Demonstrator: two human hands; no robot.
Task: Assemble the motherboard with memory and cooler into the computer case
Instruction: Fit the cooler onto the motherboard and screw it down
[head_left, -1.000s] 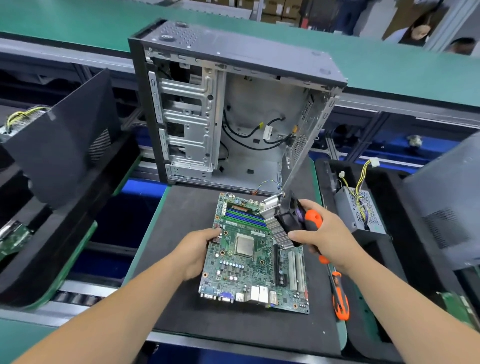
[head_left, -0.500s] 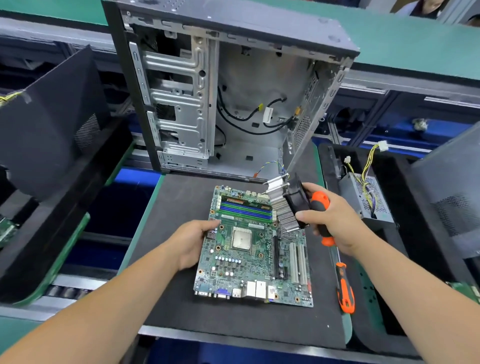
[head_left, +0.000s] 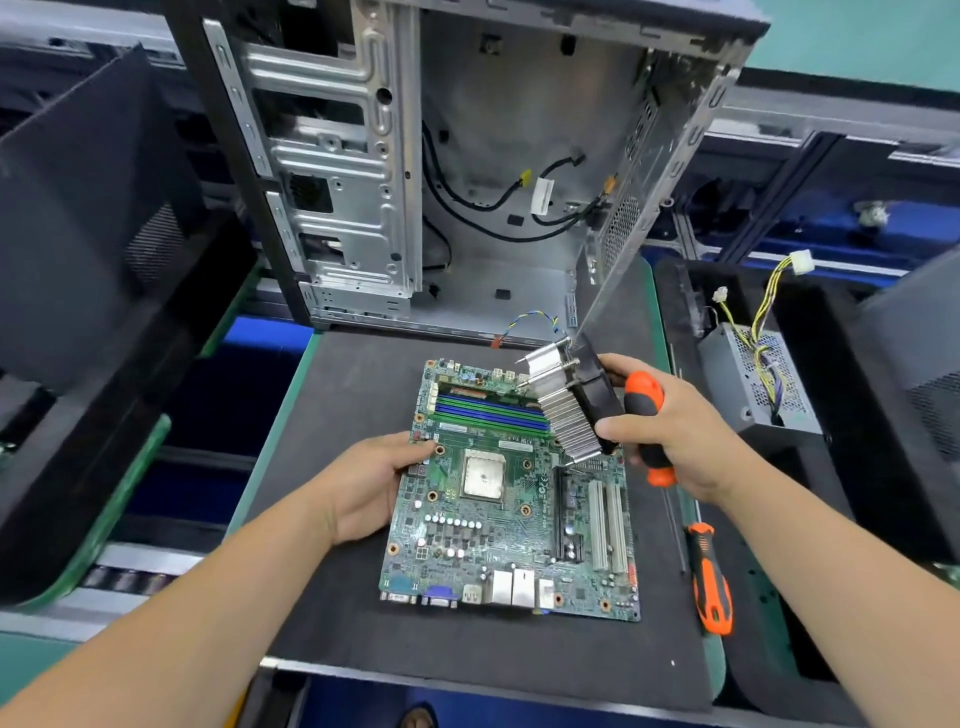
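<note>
Forearms come in from the bottom edge. Motherboard (head_left: 511, 499) lies flat on the dark mat (head_left: 332, 597) covering the table, port row toward the person, CPU socket (head_left: 483, 474) bare in the middle. Blue/green memory slots (head_left: 488, 410) run along its far part; can't tell whether sticks are seated. White expansion slots (head_left: 608, 525) on the right side.

Left hand (head_left: 371, 486) grips the board's left edge, fingers (head_left: 410, 448) curled over the top near the socket.

Right hand (head_left: 670, 431) is above the board's far-right corner, fingers wrapped around two things at once: the cooler (head_left: 569, 402) and an orange/black screwdriver (head_left: 647, 421). Cooler is tilted on edge, fins facing left toward the board, black fan on the hand side, mounting screws sticking out leftward. Lower fin corner sits just over the board edge; can't tell if it touches. Its multi-colour fan lead (head_left: 524, 325) trails back toward the case.

Second orange screwdriver (head_left: 709, 582) lies on the mat just right of the board, apart from it.

Farther back: computer case (head_left: 415, 171), upright at the mat's far edge, side open toward the person, black cables (head_left: 498, 208) loose inside, drive cage on the left.

Right of the mat: power supply (head_left: 753, 379) with yellow/black wires in a black tray. Left: black side panel (head_left: 88, 208) leaning in another tray.
</note>
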